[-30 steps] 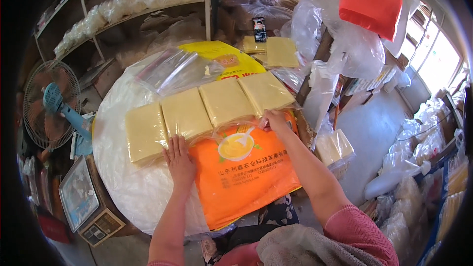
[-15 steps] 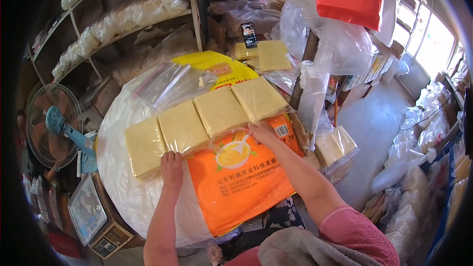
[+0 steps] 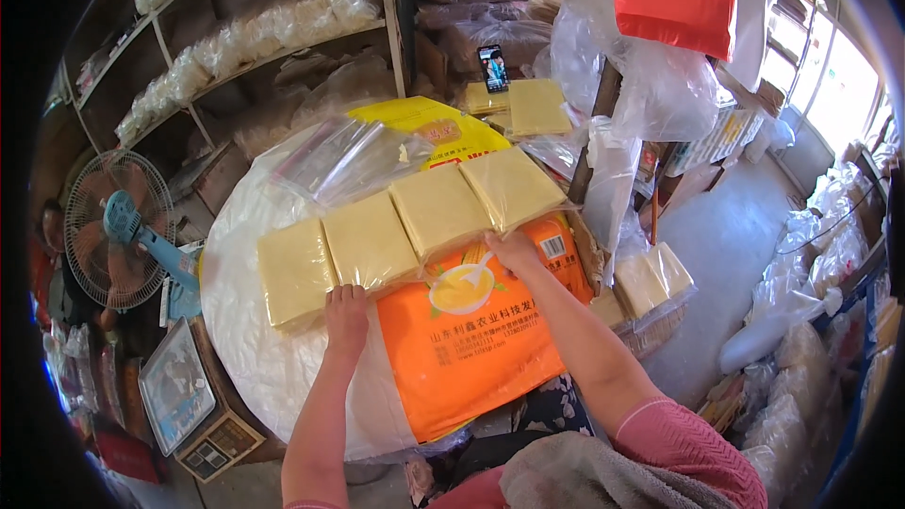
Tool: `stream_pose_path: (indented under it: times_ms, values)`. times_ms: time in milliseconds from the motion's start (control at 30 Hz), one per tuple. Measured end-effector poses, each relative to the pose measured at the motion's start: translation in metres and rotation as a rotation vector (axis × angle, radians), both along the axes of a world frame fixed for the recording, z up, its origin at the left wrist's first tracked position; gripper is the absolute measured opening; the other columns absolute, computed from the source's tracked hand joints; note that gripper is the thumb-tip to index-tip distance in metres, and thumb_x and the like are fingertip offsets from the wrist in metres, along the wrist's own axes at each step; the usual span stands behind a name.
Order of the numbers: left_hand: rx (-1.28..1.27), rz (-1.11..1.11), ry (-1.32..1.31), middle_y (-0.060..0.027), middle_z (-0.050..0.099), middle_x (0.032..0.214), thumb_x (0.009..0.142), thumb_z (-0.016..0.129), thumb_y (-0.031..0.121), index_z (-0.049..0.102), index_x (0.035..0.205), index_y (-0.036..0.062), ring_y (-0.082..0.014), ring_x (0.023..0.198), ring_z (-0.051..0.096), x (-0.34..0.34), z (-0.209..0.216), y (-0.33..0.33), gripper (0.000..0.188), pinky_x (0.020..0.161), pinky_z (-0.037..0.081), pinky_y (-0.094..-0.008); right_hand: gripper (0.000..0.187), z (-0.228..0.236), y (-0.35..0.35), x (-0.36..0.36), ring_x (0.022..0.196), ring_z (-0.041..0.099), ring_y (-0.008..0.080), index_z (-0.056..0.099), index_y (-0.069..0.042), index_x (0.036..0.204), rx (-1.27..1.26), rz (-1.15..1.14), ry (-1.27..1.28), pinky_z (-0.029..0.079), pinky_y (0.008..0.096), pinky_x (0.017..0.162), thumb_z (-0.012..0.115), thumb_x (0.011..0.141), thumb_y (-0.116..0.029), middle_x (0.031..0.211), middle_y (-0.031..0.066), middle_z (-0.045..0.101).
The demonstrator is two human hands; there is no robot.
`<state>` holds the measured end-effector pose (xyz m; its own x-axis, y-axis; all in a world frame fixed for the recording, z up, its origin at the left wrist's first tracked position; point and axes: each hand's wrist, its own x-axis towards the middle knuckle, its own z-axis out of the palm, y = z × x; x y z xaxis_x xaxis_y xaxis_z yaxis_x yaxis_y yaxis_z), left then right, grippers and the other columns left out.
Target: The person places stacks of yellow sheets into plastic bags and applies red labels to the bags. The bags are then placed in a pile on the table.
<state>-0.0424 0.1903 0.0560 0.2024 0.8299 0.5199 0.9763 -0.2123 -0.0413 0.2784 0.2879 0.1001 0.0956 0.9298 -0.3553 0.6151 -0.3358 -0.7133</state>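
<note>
Several square stacks of thin pale yellow sheets [image 3: 372, 243] lie side by side in clear plastic across the work surface. My left hand [image 3: 346, 313] is closed at their near edge, by the seam between the two leftmost stacks, fingers together over the rim and thumb hidden. Farther right, my right hand [image 3: 514, 253] grips the near edge of the plastic wrap [image 3: 454, 247], below the join of the two rightmost stacks. Beneath them are a white sack [image 3: 245, 368], an orange printed sack [image 3: 471, 349] and a yellow printed sheet [image 3: 401, 113]. Clear flat bags [image 3: 353, 155] lie beyond the stacks.
Left of the surface stand a fan [image 3: 118, 226] and a weighing scale [image 3: 179, 386]. Behind, shelves [image 3: 283, 52] hold bagged goods. A phone [image 3: 492, 69] leans near more yellow stacks [image 3: 539, 107]. Another wrapped stack [image 3: 650, 281] sits at right, below hanging plastic bags [image 3: 660, 85].
The whole view has shifted slightly, so the scene sits a little farther right. Both hands keep their places at the stacks' near edge. The phone's screen picture has changed.
</note>
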Motion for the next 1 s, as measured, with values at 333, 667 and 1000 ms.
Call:
stream_pose_path:
  times_ms: [333,667,1000]
  values:
    - [-0.080,-0.001,-0.038,-0.0141,0.057,0.079,0.068,0.053,-0.006,0.053,0.079,0.0027,-0.0308,0.083,0.055,0.001,0.011,-0.004,0.014,0.077,0.042,-0.0405,0.021,-0.019,-0.004,0.013,0.038,0.036,0.0105,0.056,-0.003,0.087,-0.002,-0.125,0.416,0.028,0.0284,0.034,0.052,0.090,-0.023,0.055,0.0004,0.043]
    - [-0.303,0.029,-0.041,-0.0163,0.061,0.083,0.073,0.059,0.002,0.055,0.083,0.0002,-0.0325,0.088,0.057,0.000,0.028,-0.015,0.011,0.080,0.043,-0.0431,0.026,-0.019,-0.025,0.030,0.039,0.042,0.0118,0.056,-0.001,0.085,-0.075,0.062,0.438,0.031,0.0291,0.037,0.055,0.091,-0.026,0.055,0.0023,0.046]
    - [-0.098,0.154,-0.169,-0.0174,0.039,0.140,0.087,0.057,0.024,0.041,0.135,0.0033,-0.0347,0.134,0.031,-0.030,0.022,-0.053,0.054,0.109,0.023,-0.0490,0.034,0.045,-0.102,0.182,0.053,0.058,0.0124,0.062,-0.004,0.091,0.023,0.246,0.738,0.046,0.0254,0.048,0.060,0.089,-0.037,0.071,0.0030,0.062]
